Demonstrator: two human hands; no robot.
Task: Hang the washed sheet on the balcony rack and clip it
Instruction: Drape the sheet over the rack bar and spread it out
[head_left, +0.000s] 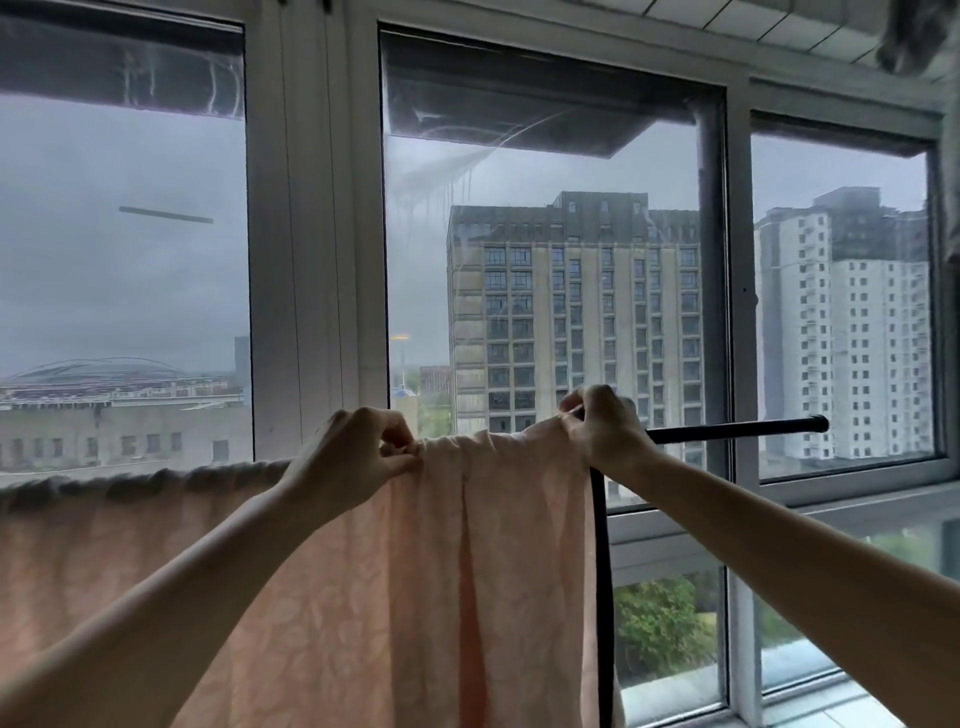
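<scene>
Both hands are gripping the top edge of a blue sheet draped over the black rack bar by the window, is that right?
Not quite: the sheet is pale pink, not blue. The head view shows the left hand and right hand gripping its top edge on the black rack bar by the window.

One sheet (415, 571), one rack (727, 431), two hands (358, 457) (602, 431) — three window panes (130, 260).

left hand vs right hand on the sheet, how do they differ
The left hand pinches a bunched fold of the sheet partway along the bar; the right hand grips the sheet's end, by the bare bar. The right hand sits higher than the left. Both hold the sheet's top edge.
</scene>
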